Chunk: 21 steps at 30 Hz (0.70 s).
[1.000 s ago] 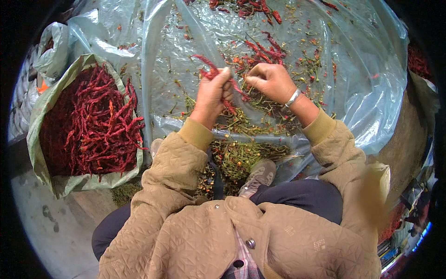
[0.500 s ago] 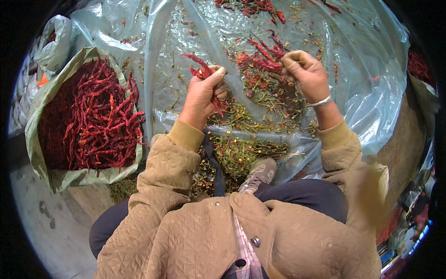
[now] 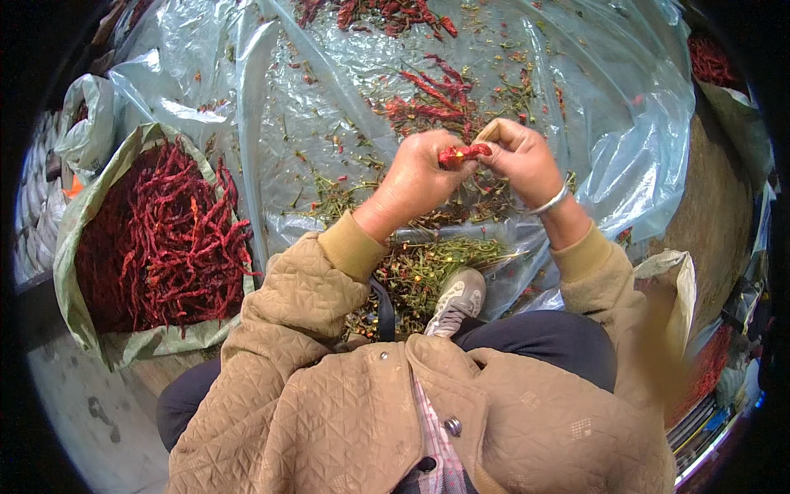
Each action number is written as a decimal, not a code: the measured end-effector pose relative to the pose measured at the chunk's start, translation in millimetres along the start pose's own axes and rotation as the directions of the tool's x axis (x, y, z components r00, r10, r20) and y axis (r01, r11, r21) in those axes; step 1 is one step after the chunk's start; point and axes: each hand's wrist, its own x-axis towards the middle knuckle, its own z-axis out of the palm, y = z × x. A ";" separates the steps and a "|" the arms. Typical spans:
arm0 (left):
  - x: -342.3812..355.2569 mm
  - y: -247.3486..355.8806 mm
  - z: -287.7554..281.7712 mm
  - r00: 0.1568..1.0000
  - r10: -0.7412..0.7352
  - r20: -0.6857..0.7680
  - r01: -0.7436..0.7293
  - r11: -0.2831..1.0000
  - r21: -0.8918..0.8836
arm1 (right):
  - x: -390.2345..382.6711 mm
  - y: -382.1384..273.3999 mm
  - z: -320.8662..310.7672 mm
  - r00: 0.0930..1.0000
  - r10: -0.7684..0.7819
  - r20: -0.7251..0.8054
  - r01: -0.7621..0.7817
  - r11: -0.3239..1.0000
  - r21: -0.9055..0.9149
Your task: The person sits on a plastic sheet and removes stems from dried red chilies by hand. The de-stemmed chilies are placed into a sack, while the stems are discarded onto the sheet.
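We hold a dried red chili (image 3: 464, 154) ahead of us, over the plastic sheet (image 3: 605, 99) — its long axis runs side to side, nearly level across the view. Our left hand (image 3: 424, 174) keeps its fingers closed round the left end; our right hand (image 3: 522, 160) pinches the right end, fingers narrow. The sheet stretches well beyond both hands, its crumpled right edge apart from our right wrist. Leftward stands the chili-filled pale sack (image 3: 70, 276), rim well apart — nearer us lies a stem heap (image 3: 436, 262).
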 end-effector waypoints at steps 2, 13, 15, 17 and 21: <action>-10.5 -6.7 13.4 0.947 -0.313 0.072 0.320 0.906 -0.276 | -8.9 -7.1 11.0 0.936 -0.352 -0.003 0.283 0.758 -0.588; -15.9 12.4 21.7 0.800 -0.556 0.226 0.520 0.454 -0.724 | -34.6 -4.7 -14.7 0.953 0.261 0.154 -0.241 0.960 -0.142; -15.4 9.6 37.1 0.827 -0.489 0.278 0.499 0.412 -0.762 | -40.1 10.0 -7.9 0.951 0.264 0.161 -0.245 0.961 -0.130; -12.6 -2.2 38.6 0.893 -0.414 0.175 0.443 0.744 -0.500 | -48.4 2.4 -13.4 0.959 0.280 0.046 -0.245 0.900 -0.361; 32.9 -52.4 2.7 0.993 0.036 -0.108 -0.013 0.979 0.205 | -108.5 -6.1 -66.9 0.966 0.033 -0.257 -0.191 0.762 -0.618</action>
